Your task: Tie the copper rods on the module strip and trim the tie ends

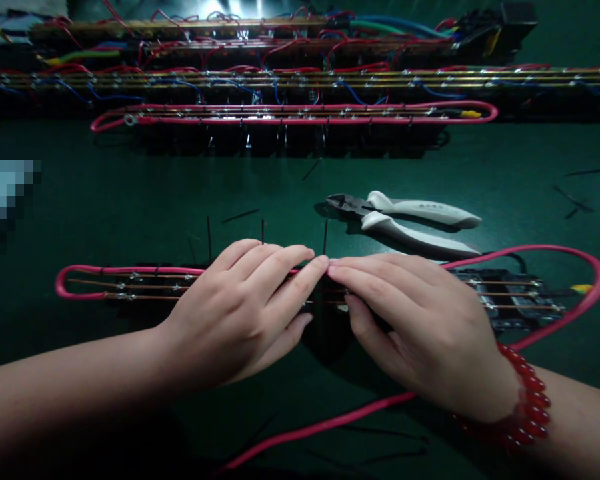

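A red cable (155,270) runs along the far edge of a long black strip-shaped electrical assembly (517,293) with thin copper-coloured rods and soldered joints. My left hand (245,303) lies across the middle, fingers over the cable and thumb at the near side. Opposite it, my right hand (415,313), with a red bead bracelet (533,393), closes its fingers and thumb about the cable and strip. Both index fingertips meet beside an upright black cable tie tail (325,237). The cable under the fingers is mostly hidden. Beyond the right hand it loops round and back below.
White-handled diagonal cutters (420,223) lie just beyond my right hand. A similar assembly with a red cable tied round it (290,113) lies farther back, before longer wired strips (300,79). Cut tie ends (575,200) are scattered on the green table (130,200).
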Demonstrator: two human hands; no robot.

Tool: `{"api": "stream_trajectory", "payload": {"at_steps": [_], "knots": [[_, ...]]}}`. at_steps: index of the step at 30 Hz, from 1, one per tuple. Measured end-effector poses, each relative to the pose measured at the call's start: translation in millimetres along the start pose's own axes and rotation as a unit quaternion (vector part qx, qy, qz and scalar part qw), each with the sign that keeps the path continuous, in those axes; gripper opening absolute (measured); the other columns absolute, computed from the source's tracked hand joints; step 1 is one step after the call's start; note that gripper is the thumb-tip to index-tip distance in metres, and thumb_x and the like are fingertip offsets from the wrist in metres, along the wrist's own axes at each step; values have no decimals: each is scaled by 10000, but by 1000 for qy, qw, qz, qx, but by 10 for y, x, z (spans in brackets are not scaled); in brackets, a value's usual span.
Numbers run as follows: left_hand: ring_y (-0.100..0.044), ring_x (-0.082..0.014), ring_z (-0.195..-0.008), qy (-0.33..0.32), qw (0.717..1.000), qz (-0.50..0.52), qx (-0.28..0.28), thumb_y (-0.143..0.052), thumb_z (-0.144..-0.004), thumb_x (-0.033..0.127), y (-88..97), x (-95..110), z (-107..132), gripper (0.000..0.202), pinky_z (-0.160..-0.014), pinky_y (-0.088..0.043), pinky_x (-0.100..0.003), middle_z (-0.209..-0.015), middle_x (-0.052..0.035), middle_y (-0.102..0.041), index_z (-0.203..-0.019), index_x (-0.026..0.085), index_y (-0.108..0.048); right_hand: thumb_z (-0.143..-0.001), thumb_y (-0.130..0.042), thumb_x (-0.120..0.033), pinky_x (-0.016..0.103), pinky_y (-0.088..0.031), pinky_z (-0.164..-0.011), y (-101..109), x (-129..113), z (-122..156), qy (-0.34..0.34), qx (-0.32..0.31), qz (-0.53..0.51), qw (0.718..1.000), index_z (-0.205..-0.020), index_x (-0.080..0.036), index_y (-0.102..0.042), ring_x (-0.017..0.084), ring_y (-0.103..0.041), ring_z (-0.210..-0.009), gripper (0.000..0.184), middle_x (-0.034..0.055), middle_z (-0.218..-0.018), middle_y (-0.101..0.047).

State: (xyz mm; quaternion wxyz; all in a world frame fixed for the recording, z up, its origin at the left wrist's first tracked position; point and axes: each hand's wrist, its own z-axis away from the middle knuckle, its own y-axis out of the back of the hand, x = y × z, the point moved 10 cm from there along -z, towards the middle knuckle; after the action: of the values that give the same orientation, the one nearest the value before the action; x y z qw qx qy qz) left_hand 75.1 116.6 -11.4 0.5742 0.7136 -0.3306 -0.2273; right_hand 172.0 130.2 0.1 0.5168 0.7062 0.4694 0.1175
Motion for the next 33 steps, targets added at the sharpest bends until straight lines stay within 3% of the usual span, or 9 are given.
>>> {"api": "stream_trajectory", "payload": {"at_steps": [9,13,15,16,19,22,24,27,33], "knots": [[-627,-275,-1119,-4,1000,-3,1,-575,-964,276,17,-2,14,478,-984,-508,-452,-1292,-131,-650,-1406,107,-513,-907,-590,-121,417,-583,-798,-25,-31,1,8,-3,4,1000,-1152,-117,-653,256,-725,-951,252,114,-1116,-764],[-653,-230,-1059,-35,998,-27,55,-610,-948,217,114,60,39,326,-1108,-432,-515,-1159,-80,-707,-1266,143,-606,-906,-584,-75,399,-559,-883,140,-7,-14,-24,4,-17,1000,-1113,-143,-640,235,-692,-997,225,106,-1099,-742],[-671,-202,-1013,-50,995,-35,73,-635,-938,187,138,90,48,260,-1152,-384,-538,-1114,-49,-727,-1195,144,-640,-927,-584,-139,433,-543,-841,287,74,-22,-18,-5,79,997,-1096,-164,-632,269,-676,-961,178,106,-1070,-728],[-680,-191,-994,-56,995,-33,81,-647,-934,180,147,100,50,244,-1153,-384,-537,-1102,-41,-735,-1174,136,-650,-943,-557,-200,459,-529,-811,380,199,-19,-35,-8,163,986,-1069,-196,-631,299,-665,-958,146,99,-1067,-720],[-704,-182,-965,-72,992,-19,100,-679,-920,164,175,122,50,242,-1066,-480,-496,-1085,-42,-756,-1152,100,-663,-996,-386,-431,513,-523,-776,470,857,55,-135,-108,288,942,-1145,-171,-620,369,-650,-976,380,161,-1051,-683],[-724,-211,-989,-97,989,-27,106,-715,-897,167,201,171,55,287,-930,-578,-434,-1079,-68,-774,-1161,64,-668,-950,-331,-713,516,-540,-743,315,1319,130,-161,-208,208,942,-1152,-179,-647,358,-665,-918,653,167,-1041,-704],[-735,-226,-998,-107,988,-42,107,-732,-885,174,224,207,66,317,-875,-612,-403,-1106,-89,-776,-1172,52,-672,-927,-334,-769,505,-545,-775,198,1470,141,-189,-232,121,946,-1175,-204,-662,330,-667,-930,699,149,-1087,-715],[-742,-240,-1022,-107,988,-64,97,-706,-905,177,244,246,82,309,-868,-636,-389,-1165,-115,-760,-1183,46,-679,-963,-320,-718,494,-541,-841,123,1435,72,-186,-215,71,956,-1160,-199,-669,308,-654,-988,655,146,-1130,-704],[-726,-286,-1106,-109,988,-83,64,-563,-961,114,240,325,87,304,-889,-653,-382,-1235,-171,-718,-1225,-8,-652,-978,-351,-672,515,-539,-847,267,1135,-13,-105,-145,136,975,-1042,-201,-627,332,-613,-1016,550,156,-1088,-637]]}}
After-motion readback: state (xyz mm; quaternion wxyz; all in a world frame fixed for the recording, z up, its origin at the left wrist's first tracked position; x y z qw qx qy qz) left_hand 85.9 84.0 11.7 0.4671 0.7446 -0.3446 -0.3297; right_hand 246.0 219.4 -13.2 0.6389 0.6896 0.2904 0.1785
